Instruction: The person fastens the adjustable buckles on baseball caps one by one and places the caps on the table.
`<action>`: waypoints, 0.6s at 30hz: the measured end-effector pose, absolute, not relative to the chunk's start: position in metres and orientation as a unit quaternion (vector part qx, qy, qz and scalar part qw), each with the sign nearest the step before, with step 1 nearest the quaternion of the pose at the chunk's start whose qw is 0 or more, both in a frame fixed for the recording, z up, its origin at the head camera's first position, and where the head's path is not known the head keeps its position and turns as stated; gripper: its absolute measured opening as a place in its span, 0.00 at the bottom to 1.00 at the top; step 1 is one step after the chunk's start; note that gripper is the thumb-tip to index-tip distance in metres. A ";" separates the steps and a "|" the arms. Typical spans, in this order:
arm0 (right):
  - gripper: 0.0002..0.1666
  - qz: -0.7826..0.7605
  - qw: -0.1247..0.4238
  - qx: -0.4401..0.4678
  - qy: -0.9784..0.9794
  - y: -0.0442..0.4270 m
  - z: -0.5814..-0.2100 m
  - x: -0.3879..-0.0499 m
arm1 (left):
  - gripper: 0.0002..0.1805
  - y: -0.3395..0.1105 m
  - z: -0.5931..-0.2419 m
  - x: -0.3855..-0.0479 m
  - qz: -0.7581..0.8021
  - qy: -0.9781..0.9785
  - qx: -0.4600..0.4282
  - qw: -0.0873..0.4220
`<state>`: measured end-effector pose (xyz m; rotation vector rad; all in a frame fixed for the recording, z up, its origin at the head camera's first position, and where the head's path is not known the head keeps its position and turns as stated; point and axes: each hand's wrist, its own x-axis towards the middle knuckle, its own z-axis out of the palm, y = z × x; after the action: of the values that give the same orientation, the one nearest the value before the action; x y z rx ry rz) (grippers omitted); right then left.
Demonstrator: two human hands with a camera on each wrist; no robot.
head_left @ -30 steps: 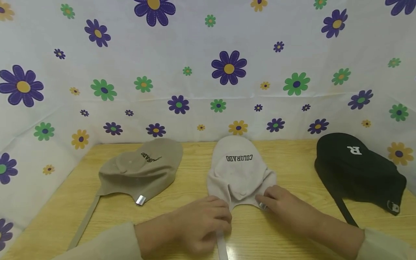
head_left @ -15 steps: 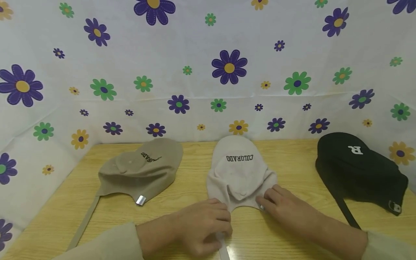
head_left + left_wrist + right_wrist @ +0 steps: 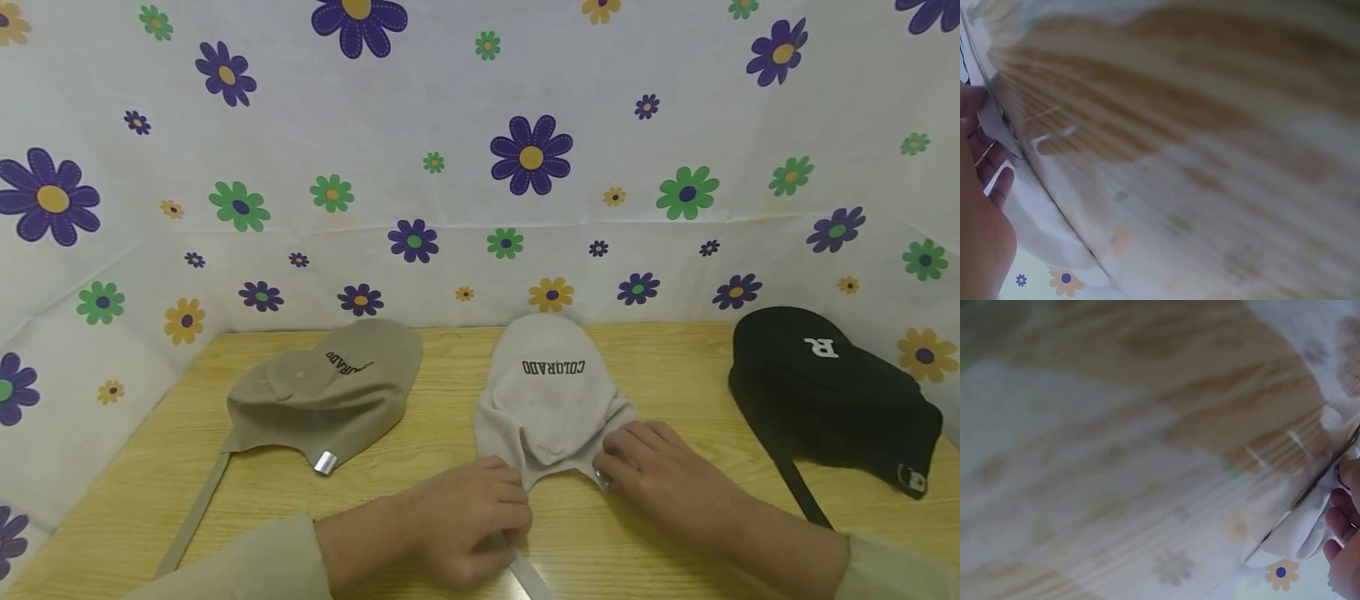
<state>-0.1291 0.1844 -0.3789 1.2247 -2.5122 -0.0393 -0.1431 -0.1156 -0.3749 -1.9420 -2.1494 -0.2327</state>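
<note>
Since the earlier frame, the loose end of the strap (image 3: 531,579) has swung to the right below the left hand (image 3: 476,521), and the right hand (image 3: 663,475) has shifted slightly at the back edge of the pale cap (image 3: 551,375). The pale cap lies on the table (image 3: 585,533), brim away from the person, its lettering upside down to them and its crown sunk into folds.

At the cap's near left corner, the left fingers are curled and pinch the strap. At its near right corner, the right fingers pinch the fabric beside the metal buckle (image 3: 602,477), which they partly cover. Taking a corner each probably keeps the limp back edge spread and the strap and buckle apart, both within reach. The brim pointing away seems meant to bring that back edge toward the person.

Left of the pale cap lies the tan cap (image 3: 330,392), and well to its right the black cap (image 3: 817,400); each has its strap trailing toward the person, perhaps so the fastenings stay accessible. Behind the pale cap hangs a flowered cloth (image 3: 450,100).
</note>
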 end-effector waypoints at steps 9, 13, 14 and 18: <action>0.16 0.027 0.158 0.430 -0.889 0.175 -0.376 -0.128 | 0.11 -0.118 -0.380 -0.151 -0.170 -0.709 -0.639 0.243; 0.16 0.045 0.160 0.424 -0.890 0.170 -0.373 -0.128 | 0.12 -0.120 -0.378 -0.153 -0.188 -0.719 -0.618 0.257; 0.16 0.050 0.163 0.425 -0.889 0.169 -0.372 -0.129 | 0.12 -0.121 -0.378 -0.153 -0.190 -0.721 -0.615 0.255; 0.17 0.080 0.157 0.421 -0.890 0.167 -0.372 -0.130 | 0.12 -0.121 -0.379 -0.155 -0.171 -0.722 -0.617 0.264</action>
<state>-0.1305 0.1673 -0.3718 1.2046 -2.5457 0.2291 -0.1548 -0.1213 -0.3787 -1.6677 -1.9515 -0.4619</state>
